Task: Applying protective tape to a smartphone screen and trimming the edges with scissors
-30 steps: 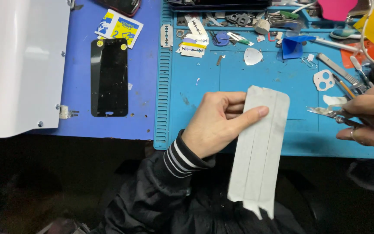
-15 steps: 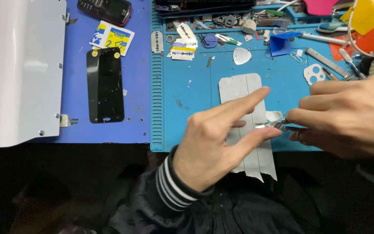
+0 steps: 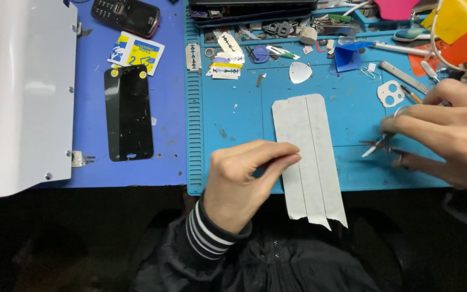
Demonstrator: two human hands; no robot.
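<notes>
Left hand (image 3: 247, 181) pinching the long grey tape strips (image 3: 308, 157) (matte, round-topped), right hand (image 3: 447, 135) beside them closed round small metal scissors (image 3: 377, 145), ribbed blue mat (image 3: 233, 116) beneath.

Matt grey tape strips (image 3: 309, 157), glossy black glass panel (image 3: 128, 113), shiny metal scissors (image 3: 377, 145) — rubbery blue mat (image 3: 233, 116)

Screens and packets on the blue bench

A black phone screen (image 3: 128, 113) lies flat; above it a small yellow-blue-white packet (image 3: 136, 52), then a dark keypad phone (image 3: 127, 15).

Grey, three-strip tape sheet (image 3: 309, 157) flat, overhanging mat edge; small scissors (image 3: 377, 145) beside.
</notes>
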